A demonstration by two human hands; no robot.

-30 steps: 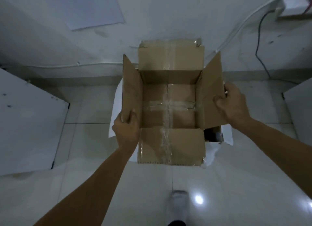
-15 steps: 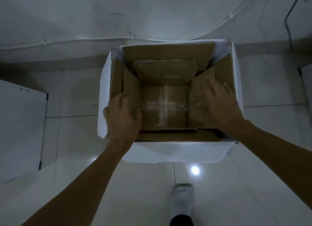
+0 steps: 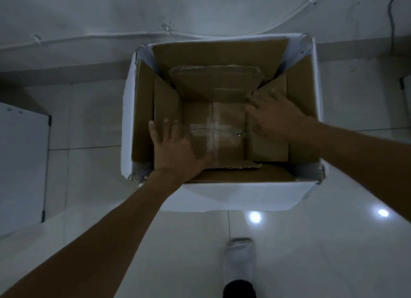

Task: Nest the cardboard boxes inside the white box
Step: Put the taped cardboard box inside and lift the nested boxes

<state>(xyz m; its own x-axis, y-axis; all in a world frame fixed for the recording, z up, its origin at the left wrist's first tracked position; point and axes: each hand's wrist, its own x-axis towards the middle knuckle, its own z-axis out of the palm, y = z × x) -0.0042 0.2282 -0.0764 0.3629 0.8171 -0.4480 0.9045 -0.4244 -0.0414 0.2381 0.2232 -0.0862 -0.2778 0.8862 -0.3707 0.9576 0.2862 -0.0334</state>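
Both my hands are down inside the white box (image 3: 233, 197), which sits on the tiled floor (image 3: 89, 242) by the wall. A brown box (image 3: 222, 133) is already nested in it, mouth up, its taped bottom showing. My left hand (image 3: 178, 148) lies flat with fingers spread on the brown box's left flap, pressing and gripping nothing. My right hand (image 3: 275, 117) is likewise spread wide on the right flap, though blur hides its fingertips. The far flap stands up and the near 1 lies against the front wall. By my reckoning 1 box is in and wants only its flaps tucked flat; no further cardboard boxes show here, so how many remain I cannot tell. My socked foot (image 3: 239, 260) stands just short of the white box.
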